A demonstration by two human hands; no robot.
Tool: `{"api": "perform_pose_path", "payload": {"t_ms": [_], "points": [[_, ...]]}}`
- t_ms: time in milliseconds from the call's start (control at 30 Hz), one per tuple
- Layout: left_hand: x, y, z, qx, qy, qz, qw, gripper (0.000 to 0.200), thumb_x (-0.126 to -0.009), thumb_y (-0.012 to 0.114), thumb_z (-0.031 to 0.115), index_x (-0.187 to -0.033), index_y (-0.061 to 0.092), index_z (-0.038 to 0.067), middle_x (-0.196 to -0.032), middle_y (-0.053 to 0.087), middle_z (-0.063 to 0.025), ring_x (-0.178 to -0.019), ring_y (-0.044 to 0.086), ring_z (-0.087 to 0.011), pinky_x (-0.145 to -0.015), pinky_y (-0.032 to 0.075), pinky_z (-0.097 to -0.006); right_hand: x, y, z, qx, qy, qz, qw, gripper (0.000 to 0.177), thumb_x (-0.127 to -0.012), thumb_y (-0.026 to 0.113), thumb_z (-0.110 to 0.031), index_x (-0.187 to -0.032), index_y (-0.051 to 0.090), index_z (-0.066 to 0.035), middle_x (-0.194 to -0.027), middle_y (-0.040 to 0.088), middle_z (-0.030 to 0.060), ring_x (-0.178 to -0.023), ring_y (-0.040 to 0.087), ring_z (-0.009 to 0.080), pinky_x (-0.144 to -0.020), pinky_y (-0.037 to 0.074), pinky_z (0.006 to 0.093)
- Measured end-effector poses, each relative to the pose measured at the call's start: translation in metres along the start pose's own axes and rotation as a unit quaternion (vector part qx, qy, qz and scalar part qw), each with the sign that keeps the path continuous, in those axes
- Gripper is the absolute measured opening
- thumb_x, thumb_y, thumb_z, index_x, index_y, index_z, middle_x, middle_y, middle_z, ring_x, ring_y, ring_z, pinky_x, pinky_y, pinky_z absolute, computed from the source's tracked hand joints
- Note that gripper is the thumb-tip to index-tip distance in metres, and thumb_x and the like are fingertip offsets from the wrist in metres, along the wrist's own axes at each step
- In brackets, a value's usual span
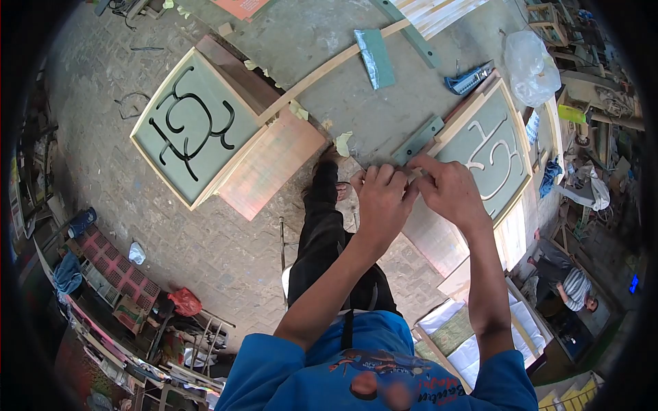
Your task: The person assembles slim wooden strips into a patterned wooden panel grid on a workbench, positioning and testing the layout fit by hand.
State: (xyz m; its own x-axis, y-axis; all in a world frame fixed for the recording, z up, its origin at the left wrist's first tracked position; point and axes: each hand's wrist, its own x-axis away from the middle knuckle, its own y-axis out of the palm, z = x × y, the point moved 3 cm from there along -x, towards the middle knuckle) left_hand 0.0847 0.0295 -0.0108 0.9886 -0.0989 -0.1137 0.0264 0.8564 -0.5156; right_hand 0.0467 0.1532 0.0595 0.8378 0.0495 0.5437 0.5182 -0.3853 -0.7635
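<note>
My left hand (pixel 382 204) and my right hand (pixel 449 192) are held close together in front of my body. Both have their fingers curled in, with thumbs and fingertips meeting in a pinch. Whatever is between them is too small to make out. Just beyond my right hand lies a wood-framed green panel (pixel 514 179) with pale curved shapes on it. Near my fingertips is a dark green block (pixel 418 140) with holes. On the left stands a second wood-framed green panel (pixel 208 164), bearing black curved strips.
A blue-handled tool (pixel 469 79) and a clear plastic bag (pixel 531 68) lie beyond the right panel. A thin wooden strip (pixel 329 63) spans from the left panel to a green bar (pixel 413 38). Another person (pixel 574 286) is at the far right.
</note>
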Motion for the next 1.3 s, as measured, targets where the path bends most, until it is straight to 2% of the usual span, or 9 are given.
{"api": "perform_pose_path", "payload": {"t_ms": [167,233,367,467,633,900,1000,1167,1300], "points": [[-0.001,-0.014,-0.003,0.024,0.024,-0.004,0.999,0.017,-0.070,0.080,0.013,-0.077,0.065,0.010,-0.080,0.058,-0.0016,-0.077,0.055,-0.0215,-0.081,0.033,-0.0389,-0.004,0.004,0.022,-0.292,-0.071,0.043,0.953,0.028,-0.083,0.050,-0.004,-0.104,0.069,-0.004,-0.065,0.061,0.0041,-0.055,0.056,0.0143,-0.054,0.044,0.0303],[0.001,-0.028,-0.007,0.031,0.045,0.000,0.999,0.016,-0.072,0.080,0.013,-0.080,0.066,0.010,-0.082,0.060,-0.0018,-0.078,0.056,-0.0212,-0.081,0.034,-0.0384,0.007,-0.014,0.030,-0.405,0.036,0.037,0.913,0.029,-0.085,0.047,-0.002,-0.104,0.069,-0.002,-0.066,0.051,-0.0054,-0.057,0.041,0.0036,-0.052,0.034,0.0222],[0.017,-0.065,-0.024,0.007,0.029,0.003,1.000,0.019,-0.077,0.075,0.004,-0.095,0.069,0.008,-0.085,0.062,-0.0045,-0.078,0.058,-0.0216,-0.080,0.039,-0.0374,0.040,-0.018,0.037,-0.384,0.094,0.074,0.915,0.032,-0.086,0.045,-0.002,-0.107,0.069,-0.001,-0.063,0.044,-0.0077,-0.056,0.037,0.0013,-0.051,0.029,0.0202],[0.040,-0.091,-0.045,-0.005,-0.040,-0.018,0.999,0.022,-0.082,0.071,0.000,-0.103,0.069,0.005,-0.082,0.062,-0.0069,-0.072,0.058,-0.0206,-0.071,0.042,-0.0339,0.067,0.023,0.036,-0.341,0.047,0.022,0.939,0.043,-0.083,0.050,0.000,-0.121,0.066,-0.009,-0.060,0.045,-0.0020,-0.054,0.042,0.0052,-0.052,0.036,0.0253],[0.076,-0.122,-0.073,-0.011,-0.190,-0.037,0.981,0.024,-0.087,0.065,0.001,-0.111,0.066,0.006,-0.084,0.061,-0.0112,-0.074,0.060,-0.0300,-0.067,0.046,-0.0391,0.076,0.079,-0.018,-0.151,-0.005,-0.010,0.988,0.079,-0.084,0.060,-0.013,-0.153,0.022,-0.010,-0.067,0.064,0.0204,-0.064,0.064,0.0421,-0.062,0.053,0.0516],[0.108,-0.151,-0.066,-0.056,-0.153,-0.064,0.985,0.023,-0.089,0.060,-0.005,-0.111,0.065,0.000,-0.080,0.059,-0.0111,-0.067,0.058,-0.0210,-0.061,0.047,-0.0328,-0.029,0.048,-0.087,-0.196,0.109,0.050,0.973,0.085,-0.084,0.056,-0.021,-0.146,0.011,0.016,-0.090,0.066,0.0320,-0.080,0.067,0.0449,-0.075,0.054,0.0496],[0.123,-0.161,-0.072,-0.015,-0.259,-0.064,0.964,0.027,-0.089,0.064,-0.003,-0.116,0.064,-0.001,-0.067,0.054,-0.0039,-0.061,0.047,-0.0110,-0.059,0.043,-0.0274,-0.037,0.058,-0.089,-0.234,0.129,0.069,0.961,0.086,-0.084,0.054,-0.021,-0.146,0.009,0.018,-0.094,0.067,0.0313,-0.092,0.067,0.0430,-0.085,0.053,0.0479],[0.113,-0.174,-0.045,-0.050,-0.201,-0.090,0.974,0.028,-0.091,0.062,-0.001,-0.119,0.064,-0.002,-0.067,0.052,-0.0031,-0.061,0.045,-0.0109,-0.059,0.042,-0.0270,-0.032,0.044,-0.070,-0.302,0.086,0.078,0.946,0.039,-0.085,0.055,-0.022,-0.114,0.065,0.001,-0.093,0.069,0.0234,-0.092,0.066,0.0410,-0.083,0.052,0.0472],[0.087,-0.176,-0.023,-0.080,-0.115,-0.064,0.988,0.027,-0.091,0.061,-0.002,-0.117,0.066,0.001,-0.079,0.060,-0.0074,-0.066,0.053,-0.0138,-0.061,0.046,-0.0297,0.038,0.028,-0.047,-0.354,-0.018,0.257,0.899,0.019,-0.085,0.056,-0.016,-0.090,0.070,-0.005,-0.088,0.069,0.0180,-0.085,0.065,0.0397,-0.078,0.052,0.0441]]}}
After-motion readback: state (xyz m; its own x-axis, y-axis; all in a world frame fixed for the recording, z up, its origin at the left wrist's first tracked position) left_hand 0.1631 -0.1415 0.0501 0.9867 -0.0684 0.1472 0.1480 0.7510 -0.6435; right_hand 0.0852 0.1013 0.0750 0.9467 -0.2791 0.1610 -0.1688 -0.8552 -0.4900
